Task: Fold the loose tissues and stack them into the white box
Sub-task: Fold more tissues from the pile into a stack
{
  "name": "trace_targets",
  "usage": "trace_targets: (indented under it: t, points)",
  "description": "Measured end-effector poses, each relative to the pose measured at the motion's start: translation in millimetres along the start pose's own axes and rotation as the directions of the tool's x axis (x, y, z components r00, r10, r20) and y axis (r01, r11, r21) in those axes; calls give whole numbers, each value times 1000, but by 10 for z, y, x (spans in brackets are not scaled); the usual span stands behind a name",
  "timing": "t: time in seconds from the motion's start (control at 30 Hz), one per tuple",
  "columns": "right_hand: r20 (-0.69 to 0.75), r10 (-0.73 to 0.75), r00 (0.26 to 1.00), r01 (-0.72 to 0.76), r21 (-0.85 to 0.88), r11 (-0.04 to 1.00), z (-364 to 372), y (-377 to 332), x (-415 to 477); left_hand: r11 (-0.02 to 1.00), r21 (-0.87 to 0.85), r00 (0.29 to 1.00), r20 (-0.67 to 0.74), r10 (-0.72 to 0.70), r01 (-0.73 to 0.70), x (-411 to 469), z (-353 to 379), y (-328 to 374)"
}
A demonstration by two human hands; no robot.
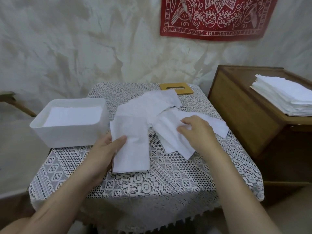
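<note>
The left hand (103,149) gripped a folded tissue (131,149) by its edge, thumb on top, just right of the white box (67,137), which held a flat stack (72,115). The right hand (199,130) pinched a loose tissue (168,137) in the heap on the lace cloth (168,174).

Left hand (101,149) partly under folded tissue (131,146), banner (217,17) cropped

One head-worn camera, looking forward and down, close over the lace-covered table (168,174); wall (67,48) straight beyond it, wooden cabinet (236,107) to its right.
</note>
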State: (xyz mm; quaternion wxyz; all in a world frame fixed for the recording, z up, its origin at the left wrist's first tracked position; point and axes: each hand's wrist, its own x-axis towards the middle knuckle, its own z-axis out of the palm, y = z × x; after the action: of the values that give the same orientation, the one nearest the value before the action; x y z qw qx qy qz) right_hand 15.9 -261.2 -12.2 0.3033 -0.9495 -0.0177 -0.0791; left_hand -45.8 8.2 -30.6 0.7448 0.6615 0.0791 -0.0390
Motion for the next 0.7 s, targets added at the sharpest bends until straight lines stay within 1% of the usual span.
trace_targets:
  t: [0.07,0.1,0.17,0.2,0.27,0.3,0.33,0.37,0.4,0.43,0.47,0.5,0.57,0.6,0.63,0.7]
  points:
    - [-73,-59,996,46,-161,986,2,41,44,1000,-3,1000,0,-3,3,3,6,-7]
    - [-62,-65,996,50,-211,976,19,57,74,1000,-3,1000,2,-3,3,6,5,-9]
    - [-19,-31,999,26,-229,973,97,95,127,1000,-4,1000,10,-1,1,13,-1,-8]
    - [-24,-23,999,17,-232,972,137,100,141,1000,-8,1000,12,0,0,16,-6,-4]
    - [-87,-66,994,42,-250,967,181,66,152,1000,-18,1000,6,-3,3,14,-15,6]
    - [-113,-105,988,76,-232,970,182,28,145,1000,-22,1000,4,-3,3,12,-19,9]
    - [-124,-126,984,106,-159,982,172,-21,125,1000,-22,1000,-1,-5,5,10,-27,9]
    - [-117,-121,986,122,-1,993,148,-71,102,1000,-21,1000,-7,-9,8,12,-33,7]
    - [-100,-104,990,124,221,967,112,-123,69,1000,-24,1000,-15,-12,11,14,-42,3]
    - [-86,-85,993,115,440,890,65,-173,35,999,-33,1000,-23,-14,13,15,-44,1]
    - [-75,-56,996,90,608,789,12,-210,-6,999,-41,999,-31,-16,15,13,-47,0]
    - [-43,-11,999,39,724,688,-34,-223,-46,999,-43,999,-34,-17,16,10,-47,3]
    - [83,96,992,-121,849,514,-86,-167,-102,999,-41,999,-34,-17,16,0,-45,7]
    - [131,141,981,-183,865,468,-87,-118,-117,999,-38,999,-32,-15,14,-6,-43,9]
    - [155,174,973,-221,845,486,-84,-62,-128,999,-34,999,-29,-14,13,-11,-37,11]
    - [175,203,963,-265,723,638,-52,30,-141,1000,-24,999,-29,-14,13,-18,-25,13]
